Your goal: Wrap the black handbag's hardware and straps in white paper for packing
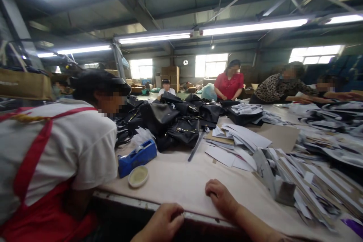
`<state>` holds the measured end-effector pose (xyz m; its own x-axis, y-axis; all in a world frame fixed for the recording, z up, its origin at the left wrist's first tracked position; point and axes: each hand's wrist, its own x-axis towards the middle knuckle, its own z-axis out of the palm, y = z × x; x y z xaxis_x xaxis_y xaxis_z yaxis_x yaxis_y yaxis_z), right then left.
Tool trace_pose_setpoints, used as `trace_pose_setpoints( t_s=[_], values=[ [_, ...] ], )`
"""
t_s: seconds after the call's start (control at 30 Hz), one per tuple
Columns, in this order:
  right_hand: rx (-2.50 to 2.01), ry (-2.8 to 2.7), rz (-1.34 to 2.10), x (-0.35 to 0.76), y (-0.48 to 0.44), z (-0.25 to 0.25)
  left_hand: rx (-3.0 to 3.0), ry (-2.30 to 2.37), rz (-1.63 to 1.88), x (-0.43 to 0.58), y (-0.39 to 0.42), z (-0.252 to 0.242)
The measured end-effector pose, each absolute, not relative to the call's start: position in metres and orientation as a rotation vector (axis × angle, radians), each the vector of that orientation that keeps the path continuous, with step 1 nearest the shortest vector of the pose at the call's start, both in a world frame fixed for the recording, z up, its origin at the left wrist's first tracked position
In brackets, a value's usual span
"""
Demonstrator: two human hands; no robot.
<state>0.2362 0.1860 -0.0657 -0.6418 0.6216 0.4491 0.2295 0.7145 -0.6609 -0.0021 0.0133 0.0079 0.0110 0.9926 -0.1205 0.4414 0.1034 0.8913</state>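
Note:
My left hand (166,221) is at the table's front edge, fingers curled and pressed together, with nothing visible in it. Resting on the pale cloth (181,174) is my right hand (222,198), its fingers bent into a loose fist; I see nothing in it. A small round dish (138,176) with a yellowish inside sits beyond my left hand. Behind it stands a blue tape dispenser (137,157). A grey tape dispenser (273,179) is to the right of my right hand. A dark flat strip (196,146) lies farther back on the cloth.
Black bags (181,130) are heaped mid-table. White sheets and card pieces (241,143) lie right of them, with paper strips (312,181) in a pile nearer me. A person in a red apron (34,151) leans in at the left. Several other people stand or sit across the table.

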Motion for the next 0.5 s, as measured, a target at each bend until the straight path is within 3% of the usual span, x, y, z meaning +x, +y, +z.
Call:
trace_pose_setpoints(
  t_s=[0.33, 0.5],
  values=[
    [-0.656, -2.197, 0.806, 0.239, 0.192, -0.072, 0.804, 1.402, 1.313, -0.010, 0.175, 0.012],
    [-0.461, -2.205, 0.682, 0.234, 0.215, -0.091, 0.563, 1.318, 1.439, -0.014, 0.259, 0.016]
  ],
)
